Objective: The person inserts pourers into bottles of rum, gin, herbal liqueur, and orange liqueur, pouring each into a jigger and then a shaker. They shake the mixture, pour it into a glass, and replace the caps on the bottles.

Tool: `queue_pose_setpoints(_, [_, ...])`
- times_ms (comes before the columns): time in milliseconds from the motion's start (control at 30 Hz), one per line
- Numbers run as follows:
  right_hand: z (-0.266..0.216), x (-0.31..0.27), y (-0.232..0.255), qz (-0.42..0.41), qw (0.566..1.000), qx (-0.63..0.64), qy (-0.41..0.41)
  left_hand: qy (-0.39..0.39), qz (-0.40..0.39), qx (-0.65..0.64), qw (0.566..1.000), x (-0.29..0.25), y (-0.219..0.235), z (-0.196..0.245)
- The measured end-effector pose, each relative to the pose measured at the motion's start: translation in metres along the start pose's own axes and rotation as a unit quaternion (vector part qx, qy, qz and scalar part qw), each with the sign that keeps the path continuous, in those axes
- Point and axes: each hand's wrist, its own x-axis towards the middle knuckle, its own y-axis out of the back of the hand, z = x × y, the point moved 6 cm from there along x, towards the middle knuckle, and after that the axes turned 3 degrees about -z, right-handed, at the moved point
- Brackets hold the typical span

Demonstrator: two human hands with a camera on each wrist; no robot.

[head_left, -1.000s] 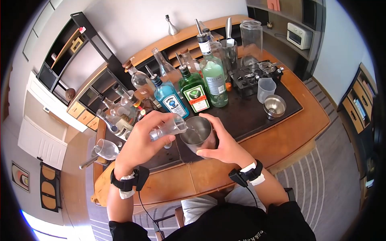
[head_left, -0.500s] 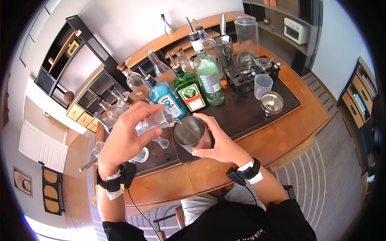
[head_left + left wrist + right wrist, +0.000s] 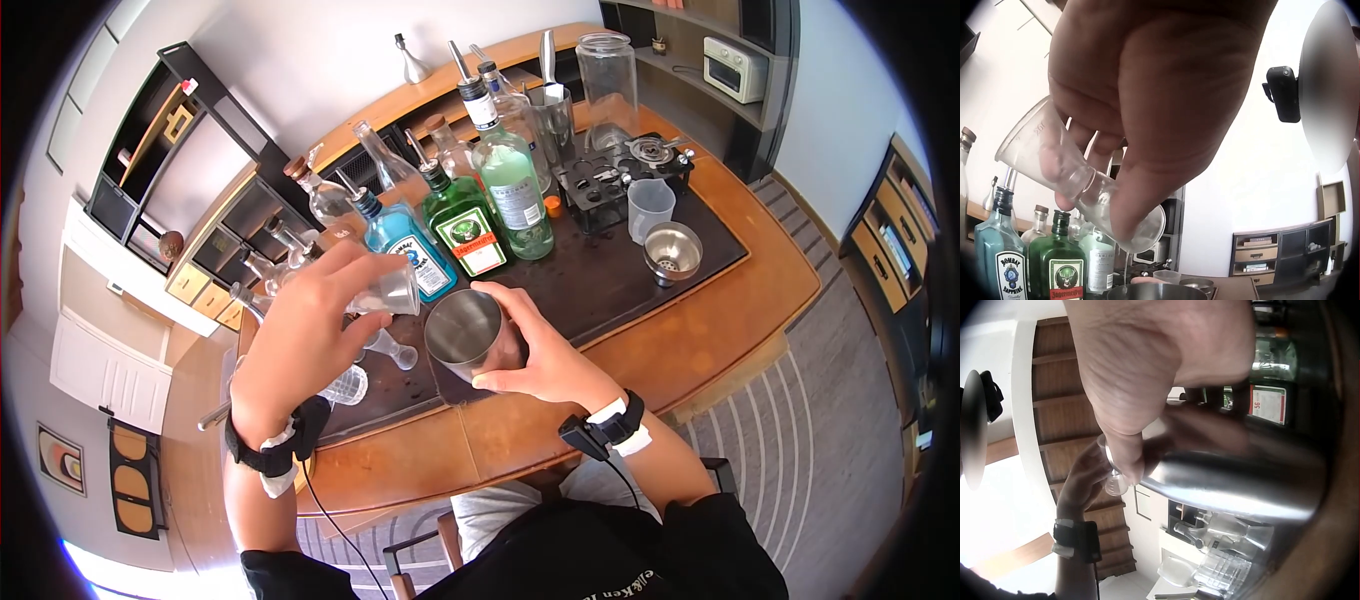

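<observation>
Between the thumb and fingers of my left hand is a clear hourglass-shaped jigger, tipped so that one cup slants down toward a metal shaker tin. In the left wrist view a thin trickle hangs below the jigger's lower rim, just above the tin's rim. My right hand grips the tin from the right side, thumb on the near side and fingers round the far side. The tin's mouth leans toward the jigger. A blue bottle and a green bottle stand right behind.
Several more bottles crowd the back left of the dark mat. A cut-glass vessel and a small clear glass piece lie by my left hand. At right are a strainer cup, a plastic measuring cup and a black rack.
My left hand has drawn left with the jigger, away from the tin's mouth. The stream running into the tin earlier has thinned. My right hand keeps its grip on the tin.
</observation>
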Motion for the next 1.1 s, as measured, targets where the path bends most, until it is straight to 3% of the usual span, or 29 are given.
queue_pose_setpoints(200, [0.002,0.000,0.000,-0.002,1.000,-0.001,-0.008,-0.022,-0.046,0.028,0.998,0.003,-0.027,0.003])
queue_pose_setpoints(400, [0.001,0.000,0.001,-0.002,1.000,-0.005,-0.017,-0.076,-0.013,0.059,0.995,0.007,-0.022,0.015])
queue_pose_setpoints(500, [0.003,-0.001,-0.001,0.000,1.000,-0.007,-0.013,-0.076,-0.051,0.097,0.991,0.003,-0.035,0.011])
queue_pose_setpoints(600, [0.003,0.000,0.000,-0.001,1.000,-0.007,-0.009,-0.078,0.003,0.130,0.989,0.004,-0.027,0.013])
queue_pose_setpoints(700, [0.002,-0.001,0.000,0.000,1.000,-0.011,-0.009,-0.109,-0.019,0.130,0.985,0.001,-0.037,0.012])
queue_pose_setpoints(1000, [0.002,0.001,0.000,0.000,1.000,-0.009,-0.017,-0.119,0.037,0.164,0.979,-0.001,-0.031,0.011])
queue_pose_setpoints(1100, [0.000,0.001,-0.001,-0.005,1.000,-0.006,-0.029,-0.120,0.015,0.157,0.980,-0.003,-0.037,0.009])
